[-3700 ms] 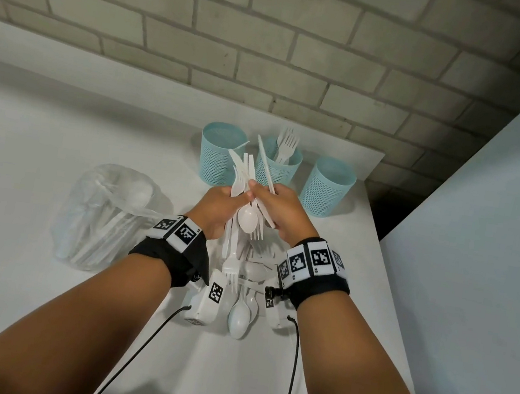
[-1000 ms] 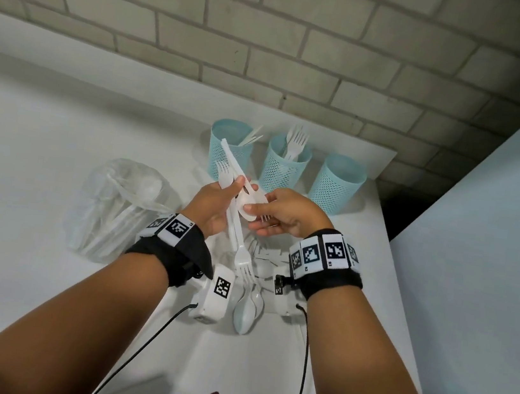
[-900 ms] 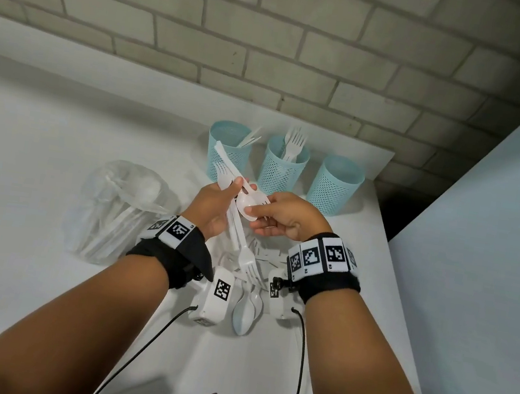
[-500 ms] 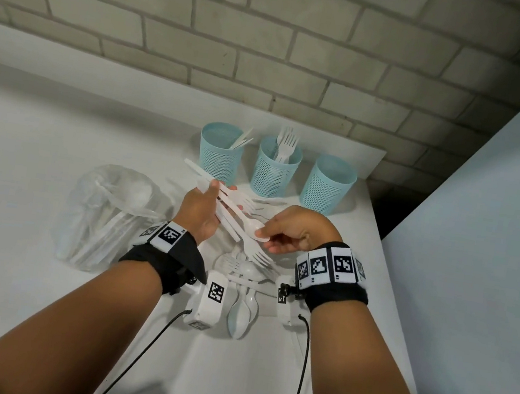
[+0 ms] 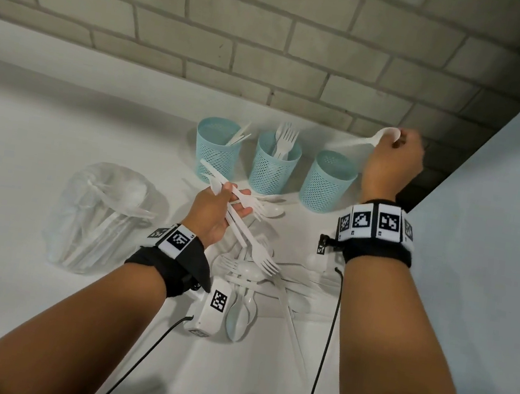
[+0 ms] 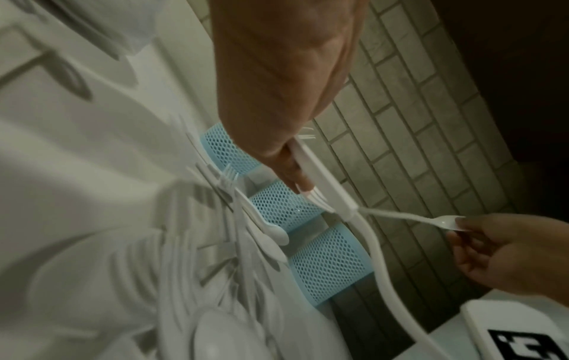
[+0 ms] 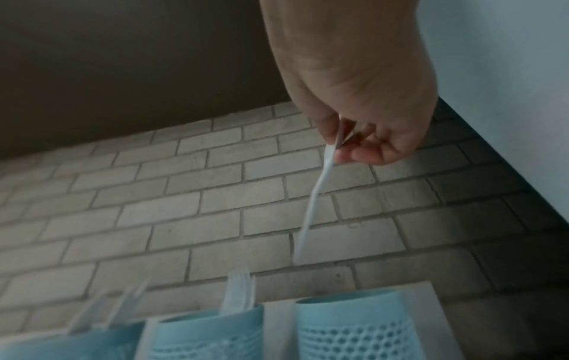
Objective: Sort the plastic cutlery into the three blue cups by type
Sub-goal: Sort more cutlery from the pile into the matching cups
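Observation:
Three blue mesh cups stand in a row by the brick wall: the left cup (image 5: 217,144) holds knives, the middle cup (image 5: 275,162) holds forks, the right cup (image 5: 328,179) looks empty. My right hand (image 5: 394,159) is raised behind and above the right cup and pinches a white spoon (image 5: 365,141) by its bowl, handle pointing down-left toward the cup; in the right wrist view the spoon (image 7: 317,194) hangs above the right cup (image 7: 354,324). My left hand (image 5: 216,210) grips a bundle of white cutlery (image 5: 241,224), a fork among it, low over the table.
A pile of loose white cutlery (image 5: 260,280) lies on the white table between my wrists. A crumpled clear plastic bag (image 5: 99,214) with more cutlery sits to the left. A pale blue wall (image 5: 498,230) runs along the table's right edge.
My right hand pulled a spoon out of the bundle and lifted it up and to the right, above the right cup. The left hand stays low with the rest of the bundle.

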### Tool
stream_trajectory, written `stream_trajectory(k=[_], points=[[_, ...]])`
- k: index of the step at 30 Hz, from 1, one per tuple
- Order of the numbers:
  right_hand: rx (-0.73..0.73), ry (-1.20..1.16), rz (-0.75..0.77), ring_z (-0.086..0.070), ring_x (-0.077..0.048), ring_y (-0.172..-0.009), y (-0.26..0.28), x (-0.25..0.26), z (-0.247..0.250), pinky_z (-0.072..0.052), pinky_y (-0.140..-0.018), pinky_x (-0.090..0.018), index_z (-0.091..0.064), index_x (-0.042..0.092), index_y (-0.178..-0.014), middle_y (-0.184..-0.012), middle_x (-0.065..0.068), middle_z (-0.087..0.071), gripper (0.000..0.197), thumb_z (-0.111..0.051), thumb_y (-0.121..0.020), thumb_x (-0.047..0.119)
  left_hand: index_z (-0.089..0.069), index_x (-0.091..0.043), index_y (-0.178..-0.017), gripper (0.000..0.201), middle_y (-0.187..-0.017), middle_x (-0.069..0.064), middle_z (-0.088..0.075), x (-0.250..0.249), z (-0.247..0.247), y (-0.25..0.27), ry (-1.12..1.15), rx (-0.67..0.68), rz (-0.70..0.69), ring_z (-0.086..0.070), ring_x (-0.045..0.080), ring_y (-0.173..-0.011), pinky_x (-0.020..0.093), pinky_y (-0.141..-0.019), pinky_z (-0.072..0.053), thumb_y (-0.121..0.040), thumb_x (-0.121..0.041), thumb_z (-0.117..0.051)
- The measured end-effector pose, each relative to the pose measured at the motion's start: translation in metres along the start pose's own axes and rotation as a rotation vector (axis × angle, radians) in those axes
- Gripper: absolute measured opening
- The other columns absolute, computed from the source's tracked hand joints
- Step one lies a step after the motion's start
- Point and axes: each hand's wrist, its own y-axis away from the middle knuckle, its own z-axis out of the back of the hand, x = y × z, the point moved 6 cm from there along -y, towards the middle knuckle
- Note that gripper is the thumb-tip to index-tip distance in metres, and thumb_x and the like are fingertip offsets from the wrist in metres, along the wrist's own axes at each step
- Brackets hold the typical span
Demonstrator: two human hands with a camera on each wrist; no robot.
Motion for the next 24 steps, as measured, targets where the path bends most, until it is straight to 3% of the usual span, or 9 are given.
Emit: stream_trajectory(k=[4, 8, 14, 16, 18, 19, 21, 23, 24], points=[[0.031, 0.29, 0.105, -0.062, -0.028, -0.098, -0.013, -0.005, -0.017, -0.046, -0.075, -0.032, -0.063, 0.009, -0.106, -0.11, -0.012, -0.064, 0.029, -0.041, -0.098, 0.026, -0.051, -0.006, -0.092, 0.018, -0.089, 0.012, -0.066, 0.004, -0.006, 0.001, -0.006, 0.026, 0.01, -0.066, 0.024, -0.078, 0.03, -0.067, -0.058, -0.101, -0.015, -0.039], [0.176, 0.45, 0.109, -0.06, -0.033, -0.102, -0.009, -0.024, -0.042, -0.038, -0.072, -0.028, -0.064, 0.008, -0.109, -0.113, -0.017, -0.062, 0.029, -0.041, -0.098, 0.022, -0.051, -0.006, -0.096, 0.017, -0.091, 0.012, -0.066, 0.004, -0.01, 0.005, -0.018, 0.06, 0.017, -0.065, 0.024, -0.08, 0.03, -0.066, -0.059, -0.101, -0.015, -0.039], [0.36, 0.347, 0.046, -0.055, -0.029, -0.113, 0.0, -0.036, -0.058, -0.04, -0.08, -0.025, -0.052, 0.011, -0.13, -0.129, -0.015, -0.053, 0.039, -0.054, -0.091, 0.015, -0.048, -0.005, -0.109, 0.016, -0.092, 0.01, -0.065, -0.001, -0.013, 0.005, -0.015, 0.083, -0.007, -0.065, 0.023, -0.08, 0.031, -0.071, -0.057, -0.1, -0.015, -0.04], [0.302, 0.316, 0.138, -0.053, -0.027, -0.113, 0.011, -0.019, -0.053, -0.044, -0.085, -0.03, -0.055, 0.011, -0.125, -0.126, -0.014, -0.051, 0.036, -0.056, -0.089, 0.015, -0.051, -0.006, -0.102, 0.014, -0.091, 0.011, -0.065, -0.003, -0.013, 0.005, -0.003, 0.075, -0.016, -0.064, 0.023, -0.08, 0.032, -0.074, -0.056, -0.1, -0.014, -0.039], [0.352, 0.191, 0.227, -0.057, -0.019, -0.097, 0.028, 0.0, -0.051, -0.048, -0.085, -0.03, -0.064, 0.009, -0.109, -0.111, -0.01, -0.06, 0.024, -0.059, -0.087, 0.015, -0.051, -0.009, -0.095, 0.015, -0.09, 0.011, -0.065, -0.004, -0.014, 0.006, 0.017, 0.071, -0.032, -0.064, 0.023, -0.08, 0.032, -0.076, -0.056, -0.101, -0.014, -0.039], [0.484, 0.136, 0.215, -0.058, -0.015, -0.087, 0.038, 0.005, -0.054, -0.049, -0.08, -0.029, -0.066, 0.008, -0.101, -0.1, -0.006, -0.064, 0.018, -0.061, -0.086, 0.017, -0.05, -0.01, -0.094, 0.015, -0.091, 0.011, -0.065, -0.006, -0.014, 0.006, 0.028, 0.067, -0.046, -0.064, 0.023, -0.08, 0.031, -0.074, -0.057, -0.101, -0.014, -0.038], [0.939, 0.214, 0.092, -0.059, -0.012, -0.079, 0.071, 0.005, -0.067, -0.05, -0.071, -0.025, -0.066, 0.012, -0.096, -0.089, 0.001, -0.066, 0.02, -0.066, -0.085, 0.029, -0.049, -0.009, -0.094, 0.016, -0.092, 0.012, -0.064, -0.009, -0.012, 0.006, 0.053, 0.058, -0.077, -0.064, 0.022, -0.08, 0.028, -0.071, -0.058, -0.102, -0.015, -0.036], [1.366, 0.378, -0.05, -0.064, -0.014, -0.089, 0.107, -0.004, -0.072, -0.052, -0.077, -0.029, -0.062, 0.015, -0.102, -0.096, 0.0, -0.067, 0.032, -0.064, -0.084, 0.041, -0.048, -0.006, -0.1, 0.017, -0.092, 0.011, -0.063, -0.011, -0.01, 0.007, 0.083, 0.04, -0.109, -0.064, 0.021, -0.081, 0.025, -0.07, -0.058, -0.102, -0.015, -0.034], [1.504, 0.442, -0.096, -0.065, -0.016, -0.094, 0.122, -0.009, -0.073, -0.052, -0.081, -0.033, -0.061, 0.013, -0.106, -0.101, -0.002, -0.068, 0.037, -0.063, -0.084, 0.043, -0.047, -0.005, -0.105, 0.017, -0.092, 0.01, -0.063, -0.013, -0.008, 0.007, 0.097, 0.026, -0.124, -0.064, 0.02, -0.081, 0.025, -0.071, -0.058, -0.102, -0.015, -0.034]])
